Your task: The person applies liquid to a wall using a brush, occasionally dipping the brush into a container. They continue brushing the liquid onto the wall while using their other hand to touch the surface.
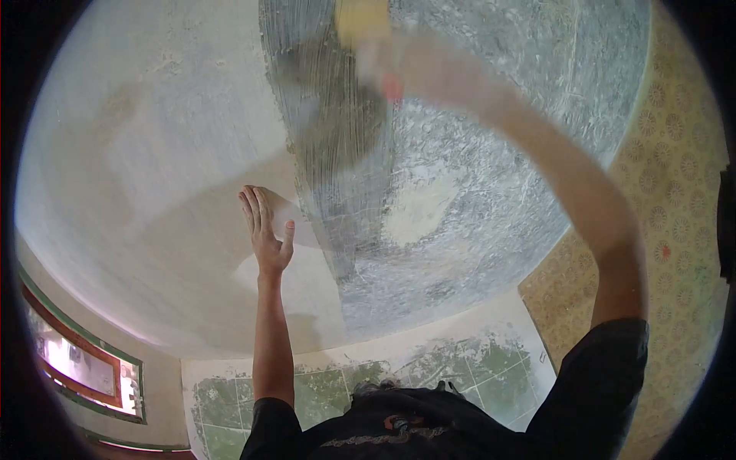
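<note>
My left hand rests against or just before the pale wall, fingers stretched upward and thumb apart, holding nothing. Raised to the upper middle, my right hand is blurred by motion and grips a yellow block-like tool. A small red patch shows beside that hand, too smeared to make out. Under the tool, a dark grey streaked band runs down the wall. To its right the surface is mottled blue-grey, with a pale patch low in it.
Yellow patterned covering fills the right side. A window with a wooden frame stands at the lower left. Green tiles with white smears lie below. A dark object sits at the far right edge.
</note>
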Available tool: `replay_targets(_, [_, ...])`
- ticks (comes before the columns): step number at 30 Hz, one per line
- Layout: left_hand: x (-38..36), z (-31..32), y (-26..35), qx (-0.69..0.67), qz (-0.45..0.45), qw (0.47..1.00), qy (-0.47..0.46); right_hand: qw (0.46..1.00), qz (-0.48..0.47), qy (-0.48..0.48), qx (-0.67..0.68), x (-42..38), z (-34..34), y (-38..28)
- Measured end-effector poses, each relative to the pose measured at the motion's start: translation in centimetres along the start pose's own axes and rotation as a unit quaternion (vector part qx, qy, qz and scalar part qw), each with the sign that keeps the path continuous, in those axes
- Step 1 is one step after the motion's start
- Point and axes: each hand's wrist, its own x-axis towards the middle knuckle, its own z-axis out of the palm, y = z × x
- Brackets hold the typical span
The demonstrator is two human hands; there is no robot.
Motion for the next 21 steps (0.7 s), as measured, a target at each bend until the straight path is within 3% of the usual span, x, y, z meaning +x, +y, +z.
replay_targets(1, [0.0,-0.2,0.1,-0.005,-0.001,1.0,-0.004,0.985,-0.161,-0.003,-0.059,-2.5,3.8,-1.1])
replay_targets(2, [-0.1,-0.3,0.2,-0.011,-0.003,1.0,-0.01,0.954,0.123,-0.18,0.205,-4.4,4.6,-5.3])
replay_targets(3, [0.0,-0.4,0.2,-0.012,-0.004,1.0,-0.007,0.959,-0.262,-0.107,-0.014,-7.7,12.3,-3.6])
replay_targets(4, [-0.1,-0.5,0.1,-0.013,-0.003,1.0,-0.011,0.929,-0.358,0.021,-0.088,-10.1,15.8,-4.2])
replay_targets(5, [-0.1,-0.6,0.1,-0.013,-0.002,1.0,-0.014,0.928,-0.36,0.02,-0.09,-11.5,17.2,-4.4])
replay_targets(7, [0.1,-0.7,0.1,-0.015,0.002,1.0,-0.012,0.951,-0.239,-0.175,0.086,-12.2,18.0,-4.1])
replay_targets(9, [0.0,-1.0,0.0,-0.012,0.007,1.0,-0.018,0.917,0.028,-0.321,0.235,-7.2,10.1,-3.6])
replay_targets(11, [0.0,-0.9,0.2,-0.013,-0.005,1.0,-0.022,0.98,0.007,-0.183,0.083,-2.7,3.7,-2.6])
replay_targets(12, [0.0,-0.8,0.2,-0.012,-0.001,1.0,-0.018,0.996,-0.056,-0.024,0.071,-1.3,0.8,-1.5])
replay_targets(13, [-0.1,-0.6,0.1,-0.007,0.002,1.0,-0.012,0.996,-0.061,0.068,-0.009,0.4,-3.2,-1.7])
replay_targets(15, [0.1,-0.3,0.1,-0.001,0.006,1.0,-0.006,0.973,0.033,0.156,-0.167,3.1,-9.3,-1.0])
replay_targets(16, [0.0,-0.2,0.2,-0.003,-0.002,1.0,-0.003,0.973,0.035,0.158,-0.166,4.2,-10.5,-0.1])
replay_targets(18, [-0.1,-0.2,0.3,-0.005,-0.008,1.0,-0.008,0.932,-0.076,0.339,-0.099,5.6,-11.4,1.3])
replay_targets(19, [-0.1,-0.3,0.2,-0.006,-0.008,1.0,-0.009,0.933,-0.071,0.34,-0.098,5.8,-9.4,1.7])
replay_targets(21, [-0.1,-0.6,0.0,-0.006,-0.009,1.0,-0.01,0.989,-0.011,0.146,-0.018,6.6,-3.9,2.6])
